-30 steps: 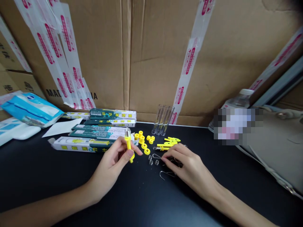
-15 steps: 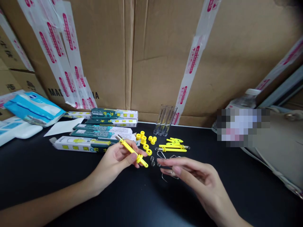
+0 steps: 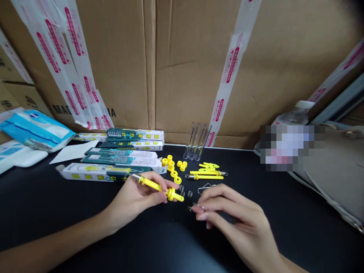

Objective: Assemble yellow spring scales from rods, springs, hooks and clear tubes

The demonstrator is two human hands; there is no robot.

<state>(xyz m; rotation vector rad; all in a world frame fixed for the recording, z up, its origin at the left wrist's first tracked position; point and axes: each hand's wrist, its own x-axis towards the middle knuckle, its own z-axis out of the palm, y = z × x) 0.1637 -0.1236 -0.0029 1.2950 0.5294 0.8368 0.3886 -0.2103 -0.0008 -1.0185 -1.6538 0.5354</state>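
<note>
My left hand (image 3: 139, 195) pinches a yellow plastic rod (image 3: 157, 187) with a metal end, held nearly level and pointing right. My right hand (image 3: 227, 216) hovers just right of it, thumb and forefinger pressed on a small metal hook (image 3: 191, 207) whose tip shows at the fingertips. Loose yellow rings (image 3: 173, 168), small clear caps (image 3: 184, 192), more yellow rods (image 3: 206, 174) and a wire hook (image 3: 205, 187) lie on the black table (image 3: 71, 212) behind my hands.
Several green-and-white boxes (image 3: 119, 155) are stacked at the left. Clear tubes (image 3: 196, 141) lean on the taped cardboard cartons (image 3: 184, 68) at the back. A blue packet (image 3: 34, 129) lies far left, a beige bag (image 3: 335, 182) at the right.
My left hand has tilted the yellow rod from upright to nearly level. My right hand has lifted off the wire hooks on the table and come nearer, pinching a small hook.
</note>
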